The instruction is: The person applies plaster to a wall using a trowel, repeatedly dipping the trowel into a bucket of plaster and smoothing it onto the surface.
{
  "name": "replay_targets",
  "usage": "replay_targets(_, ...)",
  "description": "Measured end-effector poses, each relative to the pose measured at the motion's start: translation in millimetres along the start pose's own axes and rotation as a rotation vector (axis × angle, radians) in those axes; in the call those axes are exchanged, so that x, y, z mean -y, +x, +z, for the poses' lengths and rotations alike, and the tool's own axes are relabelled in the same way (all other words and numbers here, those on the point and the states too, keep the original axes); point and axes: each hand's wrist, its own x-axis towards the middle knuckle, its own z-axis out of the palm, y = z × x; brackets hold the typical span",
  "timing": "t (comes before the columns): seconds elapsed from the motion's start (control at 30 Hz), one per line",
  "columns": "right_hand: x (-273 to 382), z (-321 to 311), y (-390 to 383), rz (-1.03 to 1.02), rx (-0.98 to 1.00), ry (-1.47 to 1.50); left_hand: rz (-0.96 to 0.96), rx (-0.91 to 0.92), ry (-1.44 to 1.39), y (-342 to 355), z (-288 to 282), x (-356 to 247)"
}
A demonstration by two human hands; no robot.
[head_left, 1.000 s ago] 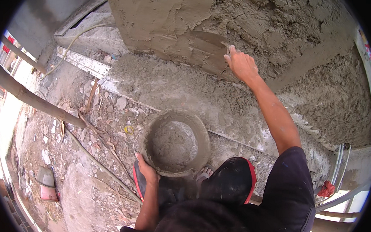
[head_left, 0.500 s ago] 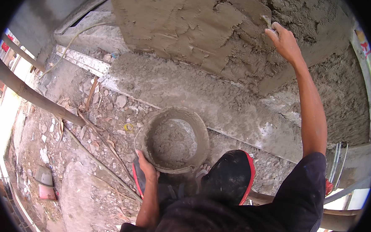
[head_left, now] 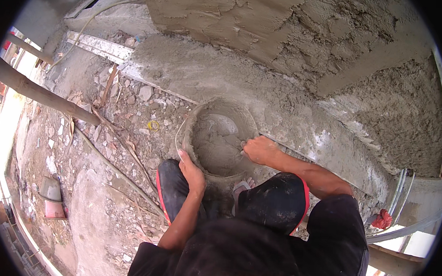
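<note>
A round bucket [head_left: 187,138], caked with grey cement, stands on the rubble between my knees and holds wet mortar [head_left: 213,150]. My left hand [head_left: 192,175] is closed on the near left side of its rim. At the right side of the bucket, my right hand [head_left: 261,150] is closed around the handle of a trowel [head_left: 243,150]. The trowel's blade is down in the bucket and can barely be told from the mortar. Ahead of me rises a wall [head_left: 222,15] with fresh mortar, smoother at the left and rougher toward the right.
A mortar-covered ledge [head_left: 184,68] runs along the wall's foot. Broken stones and rubble [head_left: 137,113] cover the ground at the left, with a wooden pole [head_left: 48,94] and a thin stick [head_left: 119,175] across it. A red cloth-like thing [head_left: 381,219] lies at the right.
My right hand has come down from the wall into the bucket with the trowel. The bucket appears slightly higher and farther right in the view, my left hand still on its rim.
</note>
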Motion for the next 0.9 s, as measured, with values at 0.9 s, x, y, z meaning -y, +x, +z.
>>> replay_targets(0.9,-30.7,3.2,-50.9,0.226,-0.201,0.178,-0.055,-0.17,0.019,16.2,-10.6,-1.3)
